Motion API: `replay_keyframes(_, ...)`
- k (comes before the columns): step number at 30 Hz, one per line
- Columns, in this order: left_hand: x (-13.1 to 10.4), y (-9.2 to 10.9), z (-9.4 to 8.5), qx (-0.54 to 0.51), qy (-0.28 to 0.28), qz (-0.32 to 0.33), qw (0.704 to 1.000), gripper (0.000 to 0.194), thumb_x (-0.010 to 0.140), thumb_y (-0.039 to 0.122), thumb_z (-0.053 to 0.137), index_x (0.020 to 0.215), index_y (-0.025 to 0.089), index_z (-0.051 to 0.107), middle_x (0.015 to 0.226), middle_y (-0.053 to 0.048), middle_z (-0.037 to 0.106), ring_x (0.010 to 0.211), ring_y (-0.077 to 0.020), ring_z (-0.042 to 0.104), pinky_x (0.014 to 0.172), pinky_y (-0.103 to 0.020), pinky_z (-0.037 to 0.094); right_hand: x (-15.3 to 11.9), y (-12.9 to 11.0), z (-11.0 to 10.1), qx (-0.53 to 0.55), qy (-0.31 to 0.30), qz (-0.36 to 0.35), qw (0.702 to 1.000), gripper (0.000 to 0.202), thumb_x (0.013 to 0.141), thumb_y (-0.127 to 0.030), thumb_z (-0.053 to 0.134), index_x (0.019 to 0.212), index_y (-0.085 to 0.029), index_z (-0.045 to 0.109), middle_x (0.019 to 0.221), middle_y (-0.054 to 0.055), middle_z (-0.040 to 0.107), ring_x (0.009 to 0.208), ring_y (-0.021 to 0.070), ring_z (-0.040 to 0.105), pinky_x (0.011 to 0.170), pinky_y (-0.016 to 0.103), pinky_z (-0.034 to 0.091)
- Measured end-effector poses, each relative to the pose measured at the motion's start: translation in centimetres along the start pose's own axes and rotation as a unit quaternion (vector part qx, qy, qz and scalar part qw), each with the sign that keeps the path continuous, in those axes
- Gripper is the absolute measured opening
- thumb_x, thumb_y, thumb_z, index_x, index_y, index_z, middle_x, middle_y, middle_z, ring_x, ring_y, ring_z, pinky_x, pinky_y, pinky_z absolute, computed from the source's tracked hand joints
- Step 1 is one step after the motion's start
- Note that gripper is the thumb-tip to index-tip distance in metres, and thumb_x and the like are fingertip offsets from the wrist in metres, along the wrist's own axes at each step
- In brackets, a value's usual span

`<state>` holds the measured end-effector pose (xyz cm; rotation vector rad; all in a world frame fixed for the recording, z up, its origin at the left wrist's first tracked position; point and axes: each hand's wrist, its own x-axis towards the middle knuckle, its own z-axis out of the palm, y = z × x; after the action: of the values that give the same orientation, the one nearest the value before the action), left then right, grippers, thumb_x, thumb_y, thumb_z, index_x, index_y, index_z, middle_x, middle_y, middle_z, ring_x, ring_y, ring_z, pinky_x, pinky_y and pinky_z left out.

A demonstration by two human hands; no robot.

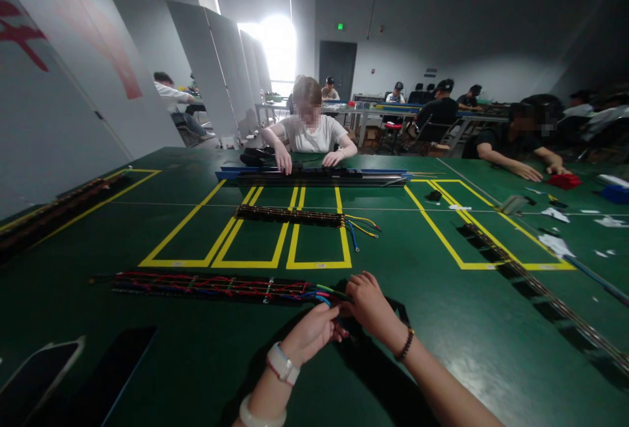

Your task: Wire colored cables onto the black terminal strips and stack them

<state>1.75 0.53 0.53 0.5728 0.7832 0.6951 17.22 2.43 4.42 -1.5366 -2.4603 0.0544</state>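
A long black strip [206,286] with red, blue and green wires laced along it lies across the green table in front of me. Its loose wires [320,297] come out at the right end and run to my two hands. My left hand [312,332], with a white watch on the wrist, is closed round these wires, fingers curled. Close against it, my right hand [368,299] is closed over the wires from above, fingers bent down. The wire ends are mostly hidden by my fingers. Part of a black strap-like piece [401,312] shows behind my right wrist.
A shorter wired strip [289,215] lies inside yellow tape outlines [319,265]. Another long strip [535,286] slants along the right. Dark flat panels [113,374] lie at lower left. Across the table, a person [310,129] handles long blue-black rails [314,178]; another person's hands touch a red object [563,181].
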Motion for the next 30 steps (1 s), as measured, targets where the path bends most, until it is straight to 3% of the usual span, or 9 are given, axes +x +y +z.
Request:
replay_keyframes(4, 0.2, -0.3, 0.4, 0.002, 0.034, -0.006, 0.999, 0.016, 0.08, 0.025, 0.061, 0.086, 0.015, 0.05, 0.069, 0.001, 0.06, 0.051, -0.0084, 0.054, 0.05, -0.022, 0.036, -1.0, -1.2, 0.5, -0.003, 0.007, 0.019, 1.0, 0.008, 0.081, -0.015, 0.059, 0.074, -0.019, 0.056, 0.079, 0.003, 0.06, 0.084, 0.0191, 0.056, 0.096, 0.037, 0.034)
replay_keyframes(11, 0.5, -0.8, 0.4, 0.036, 0.052, -0.008, 0.998, 0.027, 0.082, 0.04, 0.059, 0.083, 0.018, 0.044, 0.058, 0.006, 0.051, 0.042, -0.006, 0.047, 0.044, -0.021, 0.026, -1.5, -1.3, -0.4, 0.053, -0.018, 0.056, 0.997, 0.012, 0.078, -0.026, 0.065, 0.074, -0.019, 0.057, 0.078, 0.003, 0.06, 0.08, 0.0188, 0.056, 0.084, 0.032, 0.039)
replay_keyframes(14, 0.3, -0.6, 0.1, 0.042, 0.026, -0.012, 0.999, 0.034, 0.079, 0.047, 0.06, 0.08, 0.019, 0.041, 0.057, 0.008, 0.05, 0.037, -0.0038, 0.042, 0.041, -0.02, 0.02, -1.3, -0.3, -0.8, 0.075, -0.051, 0.053, 0.994, 0.017, 0.077, -0.035, 0.066, 0.073, -0.02, 0.059, 0.077, 0.002, 0.061, 0.077, 0.0182, 0.057, 0.073, 0.029, 0.04)
replay_keyframes(17, 0.1, -0.3, -0.3, 0.087, -0.019, -0.024, 0.996, 0.038, 0.077, 0.053, 0.057, 0.079, 0.018, 0.042, 0.059, 0.003, 0.057, 0.034, -0.0036, 0.039, 0.04, -0.021, 0.015, -1.0, 0.7, -1.2, 0.074, -0.065, 0.038, 0.994, 0.019, 0.084, -0.035, 0.058, 0.073, -0.02, 0.061, 0.075, 0.002, 0.061, 0.073, 0.0168, 0.058, 0.067, 0.027, 0.039)
replay_keyframes(24, -0.4, 0.1, 0.0, 0.142, -0.057, -0.041, 0.987, 0.039, 0.078, 0.055, 0.052, 0.079, 0.017, 0.045, 0.056, 0.001, 0.059, 0.032, -0.0034, 0.035, 0.039, -0.022, 0.013, 0.7, 2.9, -2.0, -0.022, 0.008, 0.054, 0.998, 0.02, 0.085, -0.034, 0.058, 0.071, -0.021, 0.063, 0.076, 0.004, 0.063, 0.079, 0.0204, 0.056, 0.071, 0.031, 0.036)
replay_keyframes(30, -0.2, 0.2, 0.4, 0.143, -0.024, -0.014, 0.989, 0.04, 0.077, 0.055, 0.054, 0.082, 0.018, 0.041, 0.057, 0.004, 0.056, 0.034, -0.0008, 0.031, 0.041, -0.021, 0.011, 3.1, 4.6, -0.3, -0.031, 0.028, 0.053, 0.998, 0.021, 0.085, -0.037, 0.059, 0.073, -0.021, 0.064, 0.081, 0.005, 0.065, 0.086, 0.0211, 0.055, 0.076, 0.031, 0.036)
